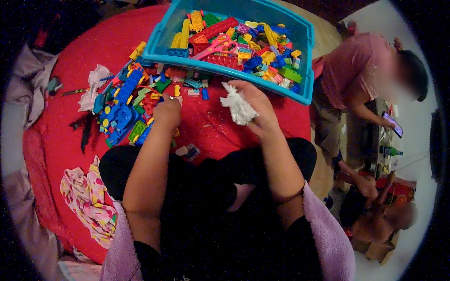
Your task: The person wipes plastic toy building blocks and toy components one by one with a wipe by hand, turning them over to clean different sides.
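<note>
My right hand is closed around a crumpled white tissue, held above the red cloth in front of the blue tub. My left hand is low at the right edge of a heap of toy building bricks. Its fingers are bent together at the bricks, and what they pinch, if anything, is too small to make out. A yellow brick, a pale pink brick and a small blue brick lie just beyond that hand.
Beyond my hands, a blue plastic tub holds many bricks and pink scissors. A crumpled pale cloth lies left of the heap, a patterned cloth nearer me. At right, one person holds a phone; another person sits low.
</note>
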A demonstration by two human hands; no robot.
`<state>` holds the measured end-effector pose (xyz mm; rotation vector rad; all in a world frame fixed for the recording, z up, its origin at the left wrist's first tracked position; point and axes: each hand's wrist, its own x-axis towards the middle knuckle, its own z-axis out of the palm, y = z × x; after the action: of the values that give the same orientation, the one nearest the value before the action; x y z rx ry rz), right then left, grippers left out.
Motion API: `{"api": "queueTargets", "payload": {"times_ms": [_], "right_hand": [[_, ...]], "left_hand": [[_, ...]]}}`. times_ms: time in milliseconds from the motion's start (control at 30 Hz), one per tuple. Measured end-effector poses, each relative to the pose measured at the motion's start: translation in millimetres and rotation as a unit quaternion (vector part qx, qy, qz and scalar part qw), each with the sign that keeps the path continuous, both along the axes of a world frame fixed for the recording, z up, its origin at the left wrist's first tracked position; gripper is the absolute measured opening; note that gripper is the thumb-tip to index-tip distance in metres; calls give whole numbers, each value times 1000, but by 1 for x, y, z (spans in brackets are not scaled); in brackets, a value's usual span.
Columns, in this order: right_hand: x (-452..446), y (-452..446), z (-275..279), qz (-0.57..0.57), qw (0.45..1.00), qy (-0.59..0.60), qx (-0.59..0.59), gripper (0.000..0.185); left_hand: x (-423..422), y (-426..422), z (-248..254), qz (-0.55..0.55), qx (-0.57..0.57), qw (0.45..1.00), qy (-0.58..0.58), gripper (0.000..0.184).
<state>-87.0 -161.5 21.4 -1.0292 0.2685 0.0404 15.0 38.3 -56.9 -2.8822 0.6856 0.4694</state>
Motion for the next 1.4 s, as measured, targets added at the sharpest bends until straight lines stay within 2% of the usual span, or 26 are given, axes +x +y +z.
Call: {"api": "queueTargets", "payload": {"times_ms": [33,133,200,233,300,333,400,433,500,567,600,667,700,767,900,1000,1067,1133,1200,1267,1400], "right_hand": [[-1,2,-2,9,999,19,28,32],[1,11,-9,17,998,51,29,28],[2,14,-12,1,998,60,24,26],[2,14,-17,-10,998,54,28,26],[4,15,-20,-22,998,50,30,26],[5,16,-21,-55,997,50,33,25],[6,18,-22,-85,994,50,36,25],[7,19,-22,-101,993,60,26,24],[6,18,-23,-118,990,71,14,24],[6,17,-27,-143,983,65,-94,18],[5,17,-29,-143,983,66,-94,18],[4,18,-32,-178,958,25,-224,14],[3,18,-32,-178,958,26,-224,14],[2,19,-32,-201,926,-53,-317,12],[4,23,-30,-196,939,-78,-272,10],[4,24,-27,-170,928,-106,-313,9],[4,23,-28,-161,902,-152,-371,9],[4,21,-30,-153,905,-144,-371,11],[3,23,-28,-145,908,-136,-370,12],[1,27,-19,-172,941,-57,-286,16],[4,22,-24,-181,949,-60,-252,18]], "left_hand": [[-1,0,-3,1,0,1000,-1,24],[-3,-2,-14,10,-31,999,4,23],[-3,-2,-15,-12,-101,995,0,23],[-2,-3,-12,-13,-102,995,0,23],[-1,-11,0,-64,-229,968,84,34],[-2,-17,8,-64,-230,967,86,34],[-4,-29,22,0,-423,876,229,48],[-5,-32,27,2,-424,876,229,48],[-7,-36,36,35,-530,791,304,49],[-10,-39,45,28,-565,770,296,47],[-13,-41,50,19,-599,747,287,45],[-19,-43,59,17,-602,745,287,44],[-22,-43,64,15,-605,743,286,42],[-29,-44,72,4,-595,754,279,43],[-30,-45,70,-12,-600,761,245,44],[-27,-43,70,-36,-593,782,187,45],[-28,-43,72,-43,-579,797,169,46],[-28,-43,73,-51,-563,811,150,46],[-28,-42,71,-118,-526,838,78,45],[-28,-42,72,-112,-531,835,89,45],[-28,-43,68,-121,-540,829,82,45]]}}
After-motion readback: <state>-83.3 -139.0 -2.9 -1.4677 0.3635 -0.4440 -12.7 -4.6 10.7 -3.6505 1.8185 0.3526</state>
